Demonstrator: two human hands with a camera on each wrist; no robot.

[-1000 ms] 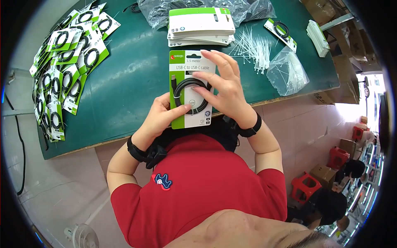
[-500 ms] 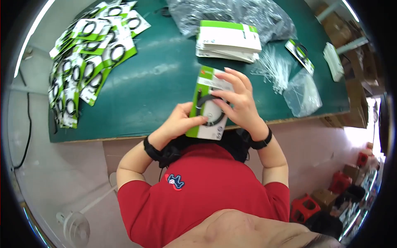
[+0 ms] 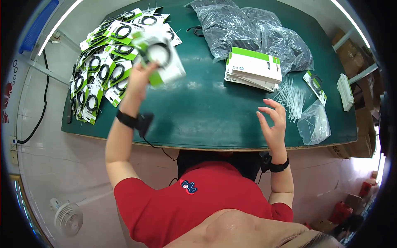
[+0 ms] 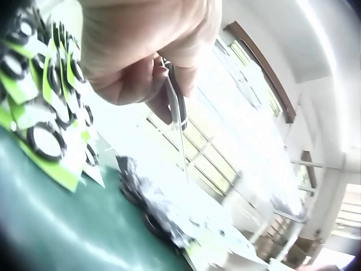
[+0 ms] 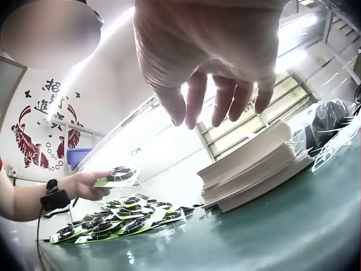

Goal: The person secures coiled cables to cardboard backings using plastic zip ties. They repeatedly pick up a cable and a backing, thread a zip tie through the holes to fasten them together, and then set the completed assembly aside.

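A green-and-white card with a coiled black cable (image 3: 171,66), blurred, is pinched by the left hand (image 3: 140,80) at its lower left corner, over the right edge of the pile of carded cables (image 3: 103,72). In the left wrist view the card is seen edge-on between thumb and fingers of the left hand (image 4: 146,51). Off to the right, the right hand (image 3: 275,128) is raised with spread, slightly bent fingers, holding nothing, in front of the stack of cards (image 3: 254,68). The right wrist view shows the right hand (image 5: 208,56) empty beside that stack (image 5: 254,169).
Grey plastic bags (image 3: 231,29) lie at the back behind the stack. On the right are loose white ties (image 3: 292,99), a clear bag (image 3: 314,126) of ties, one carded cable (image 3: 316,84) and a smaller card stack (image 3: 345,91). The green table's (image 3: 186,128) front edge runs before the person.
The left hand has carried the card from in front of the body over to the pile on the left. The right hand has let go of the card. The head view has shifted.
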